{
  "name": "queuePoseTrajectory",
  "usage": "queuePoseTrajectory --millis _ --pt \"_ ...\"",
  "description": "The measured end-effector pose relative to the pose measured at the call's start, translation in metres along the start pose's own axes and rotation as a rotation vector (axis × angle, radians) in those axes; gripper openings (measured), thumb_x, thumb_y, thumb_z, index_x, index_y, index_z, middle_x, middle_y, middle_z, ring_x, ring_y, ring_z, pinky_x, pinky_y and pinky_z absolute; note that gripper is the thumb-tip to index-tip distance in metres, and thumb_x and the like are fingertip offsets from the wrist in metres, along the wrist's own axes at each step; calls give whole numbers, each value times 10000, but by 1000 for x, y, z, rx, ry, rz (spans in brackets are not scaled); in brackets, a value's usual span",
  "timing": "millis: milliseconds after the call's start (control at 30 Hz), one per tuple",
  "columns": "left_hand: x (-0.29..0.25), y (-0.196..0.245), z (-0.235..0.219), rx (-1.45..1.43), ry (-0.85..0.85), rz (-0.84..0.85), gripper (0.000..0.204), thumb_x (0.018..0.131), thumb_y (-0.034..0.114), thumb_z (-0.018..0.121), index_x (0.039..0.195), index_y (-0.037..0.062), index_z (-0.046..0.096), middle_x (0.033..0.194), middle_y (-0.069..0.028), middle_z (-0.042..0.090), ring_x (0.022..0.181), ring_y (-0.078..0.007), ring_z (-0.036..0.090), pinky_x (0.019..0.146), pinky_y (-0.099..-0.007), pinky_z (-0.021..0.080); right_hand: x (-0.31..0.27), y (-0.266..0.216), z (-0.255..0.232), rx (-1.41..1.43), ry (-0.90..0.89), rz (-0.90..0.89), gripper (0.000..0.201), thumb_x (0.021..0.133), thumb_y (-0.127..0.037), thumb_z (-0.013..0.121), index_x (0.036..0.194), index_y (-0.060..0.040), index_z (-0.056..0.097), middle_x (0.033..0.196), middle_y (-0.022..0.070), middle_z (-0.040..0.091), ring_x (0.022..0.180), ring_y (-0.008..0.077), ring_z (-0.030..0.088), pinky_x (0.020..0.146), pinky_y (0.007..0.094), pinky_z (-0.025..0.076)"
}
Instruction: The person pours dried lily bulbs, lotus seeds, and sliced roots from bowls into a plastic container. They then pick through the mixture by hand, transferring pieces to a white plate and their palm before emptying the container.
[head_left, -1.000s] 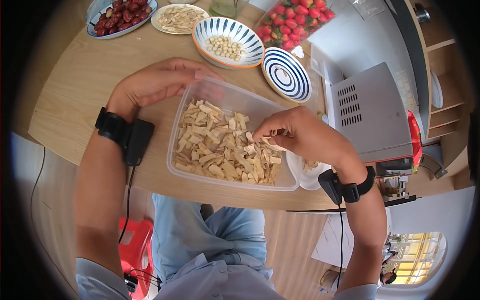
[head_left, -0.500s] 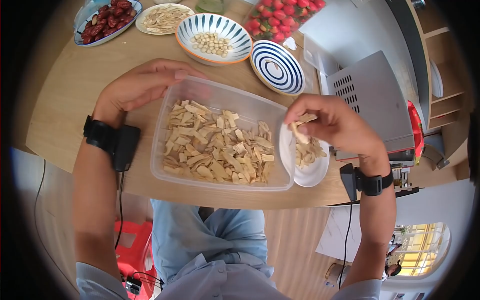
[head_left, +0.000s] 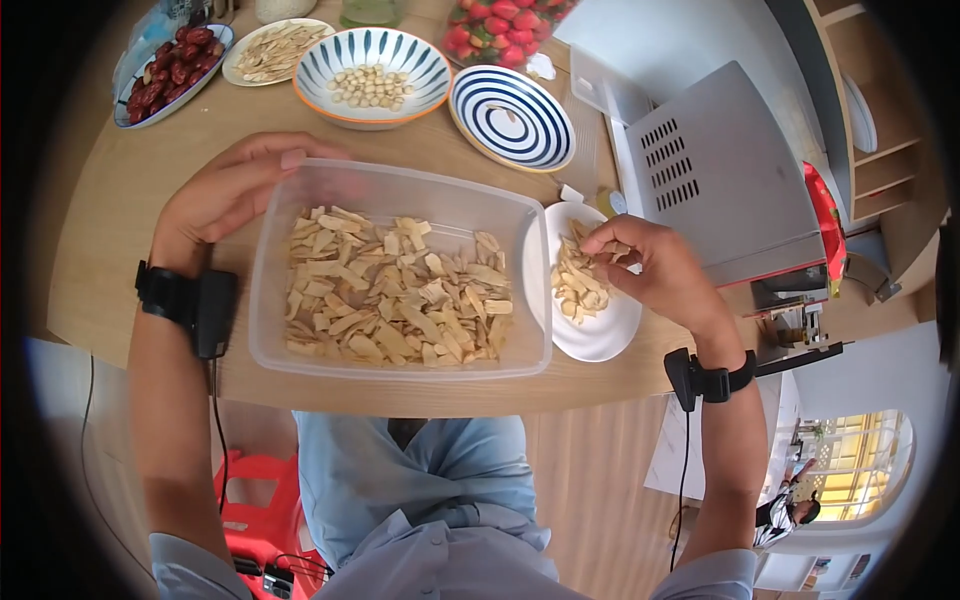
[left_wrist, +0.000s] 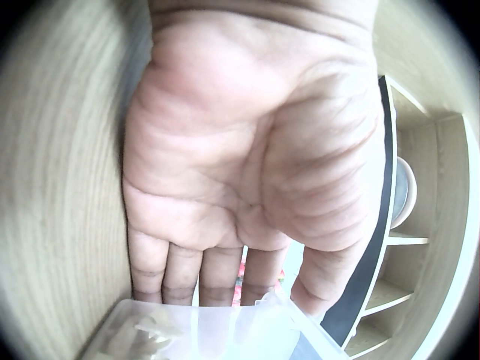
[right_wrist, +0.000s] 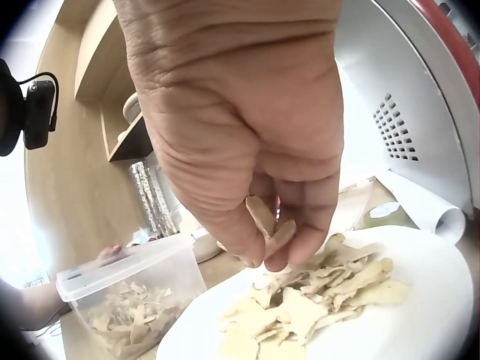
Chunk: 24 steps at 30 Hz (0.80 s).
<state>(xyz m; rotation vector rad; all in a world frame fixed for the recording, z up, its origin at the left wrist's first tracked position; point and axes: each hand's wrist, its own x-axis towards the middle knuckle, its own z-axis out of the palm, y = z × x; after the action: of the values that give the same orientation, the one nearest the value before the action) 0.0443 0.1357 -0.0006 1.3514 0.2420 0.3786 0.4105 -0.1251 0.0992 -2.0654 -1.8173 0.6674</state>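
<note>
A clear plastic box [head_left: 272,300] of pale dried slices [head_left: 400,300] sits on the table in front of the person. At its far left corner the left hand [head_left: 235,185] grips the rim, thumb on top and fingers along the outer wall, as the left wrist view also shows. To the right of the box, the right hand [head_left: 655,265] is over a white plate [head_left: 600,345] with a heap of similar dried slices [right_wrist: 322,292]. Its thumb and fingers pinch a couple of slices [right_wrist: 260,217] low over the heap.
Behind the box stand a bowl [head_left: 320,95] of pale round seeds, a blue-ringed plate [head_left: 470,100], a dish [head_left: 285,50] of thin slices and a dish [head_left: 170,95] of red dates. Strawberries [head_left: 500,30] lie at the back; a grey vented appliance [head_left: 720,170] stands right.
The right hand has moved from inside the box to over the white plate, carrying pinched slices. The left hand stays at the box's corner. The view has shifted, showing more of the plate.
</note>
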Motion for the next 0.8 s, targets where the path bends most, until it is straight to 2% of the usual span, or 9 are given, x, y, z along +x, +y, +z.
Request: queuePoseTrajectory --millis 100,267,400,500,600,700,767,800 --pt "-2 6 0 3 -22 -27 490 1067 270 586 1389 -100 601 1293 -217 712 1226 -257 694 1065 -313 538 -2 7 1 -85 15 -35 189 962 51 692 1137 -3 736 1064 58 771 939 128 705 836 283 563" --pt "0 -3 -7 -26 -10 12 492 1067 257 603 1393 -112 587 1340 -236 685 1238 -305 688 1104 -407 526 -12 24 4 25 97 -28 193 981 79 638 1135 16 734 1060 85 774 905 156 730 815 284 597" --pt "-1 -7 -8 -59 -1 22 497 1067 263 606 1393 -112 585 1343 -233 682 1234 -309 688 1105 -416 525 -18 19 4 -63 172 -11 197 977 106 613 1112 26 733 1038 97 770 897 152 735 795 286 601" --pt "-2 -8 -9 -61 -2 20 493 1066 259 605 1391 -112 588 1320 -221 695 1224 -298 693 1097 -405 529 -18 20 1 -113 319 16 205 941 101 649 1106 6 724 972 144 766 857 223 746 764 344 587" --pt "-2 4 -1 -24 -28 -9 485 1065 260 594 1380 -109 601 1295 -204 708 1198 -263 702 1070 -369 541 -10 3 -1 -113 421 -73 205 916 115 654 1075 6 723 958 147 760 848 222 747 766 341 588" --pt "-5 14 4 11 -15 -40 477 1064 264 580 1370 -101 617 1277 -190 717 1161 -218 711 1010 -307 560 -2 -39 7 -74 334 -259 209 948 112 619 1088 14 740 1007 102 775 892 195 750 824 335 598" --pt "-4 12 3 16 -17 -37 475 1062 267 575 1367 -95 625 1271 -182 719 1142 -197 713 969 -272 567 3 -69 20 -103 136 -438 266 902 70 690 1153 -3 734 1076 115 767 993 274 743 900 381 593" --pt "-4 9 0 14 -19 -33 474 1061 268 574 1366 -92 627 1269 -179 720 1135 -189 714 950 -257 570 8 -82 26 -110 -20 -483 365 872 41 724 1232 -20 705 1179 134 735 1100 310 702 958 405 577"
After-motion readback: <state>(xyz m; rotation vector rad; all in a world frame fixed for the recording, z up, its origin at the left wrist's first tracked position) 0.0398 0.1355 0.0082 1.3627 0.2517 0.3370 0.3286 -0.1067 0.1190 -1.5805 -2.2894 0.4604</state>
